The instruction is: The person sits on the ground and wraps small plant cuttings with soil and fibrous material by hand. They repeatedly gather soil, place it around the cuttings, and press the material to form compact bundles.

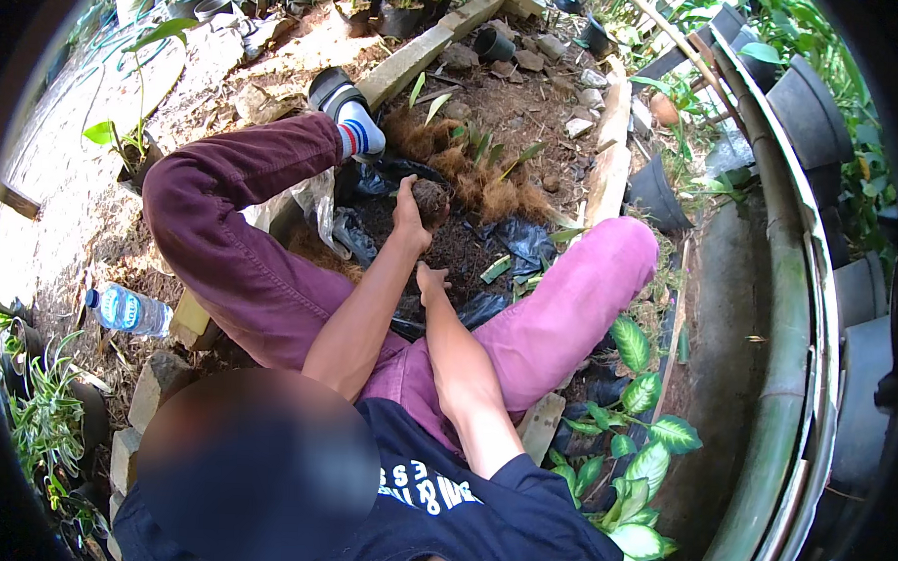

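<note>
My left hand (410,218) is closed around a rounded clump of dark soil (430,200), raised over the ground between my legs. Just below it, nearer my body, my right hand (432,280) hovers at or touches a heap of dark, loose soil (461,255); its fingers are partly hidden, so I cannot tell whether it grips anything. Black plastic sheeting (524,246) lies crumpled around the soil. A cut green leaf piece (496,269) rests on the right side of the heap. Beyond my hands lie brown coconut-like fibres (471,174) with small green shoots among them.
Wooden beams (408,65) and pale edging (611,149) border the bed. A water bottle (130,310) lies at left. A tipped black pot (656,193) and a bamboo rail (780,351) are to the right. Variegated leafy plants (646,465) grow beside my right leg.
</note>
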`<state>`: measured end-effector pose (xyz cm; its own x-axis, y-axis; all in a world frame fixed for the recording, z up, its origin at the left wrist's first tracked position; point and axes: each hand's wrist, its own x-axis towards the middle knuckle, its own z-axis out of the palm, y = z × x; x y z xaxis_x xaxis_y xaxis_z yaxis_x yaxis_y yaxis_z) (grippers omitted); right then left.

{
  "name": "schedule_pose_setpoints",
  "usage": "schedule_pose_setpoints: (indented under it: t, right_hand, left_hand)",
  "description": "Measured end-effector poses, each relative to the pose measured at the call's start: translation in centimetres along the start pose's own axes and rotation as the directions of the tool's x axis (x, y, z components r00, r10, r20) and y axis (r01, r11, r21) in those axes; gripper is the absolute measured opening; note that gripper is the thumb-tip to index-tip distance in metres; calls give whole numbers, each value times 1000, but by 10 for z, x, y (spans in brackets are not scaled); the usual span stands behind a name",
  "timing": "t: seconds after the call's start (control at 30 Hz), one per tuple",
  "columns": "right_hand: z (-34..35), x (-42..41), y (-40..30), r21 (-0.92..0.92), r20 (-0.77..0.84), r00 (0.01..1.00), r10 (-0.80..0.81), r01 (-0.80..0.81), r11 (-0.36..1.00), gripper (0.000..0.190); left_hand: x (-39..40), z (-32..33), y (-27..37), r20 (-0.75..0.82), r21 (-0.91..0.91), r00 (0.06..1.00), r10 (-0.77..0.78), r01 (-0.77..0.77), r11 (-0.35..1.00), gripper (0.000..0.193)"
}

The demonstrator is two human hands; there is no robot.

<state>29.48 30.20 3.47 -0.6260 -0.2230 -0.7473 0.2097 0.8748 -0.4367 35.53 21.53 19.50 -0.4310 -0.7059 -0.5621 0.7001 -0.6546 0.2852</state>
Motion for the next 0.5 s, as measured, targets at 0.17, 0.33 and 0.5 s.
schedule_pose_setpoints:
  t: [0.17, 0.33, 0.5]
  right_hand:
    - [16, 9, 4, -170, 202, 979, 16, 19, 985, 122]
    - [25, 24, 6, -223, 245, 970, 3, 53, 973, 124]
    - [30, 40, 10, -228, 220, 975, -39, 90, 969, 130]
  left_hand:
    - [2, -2, -2, 19, 43, 999, 26, -27, 999, 43]
    - [-1, -1, -1, 33, 32, 999, -9, 8, 999, 41]
    - [-4, 3, 1, -3, 40, 999, 32, -31, 999, 41]
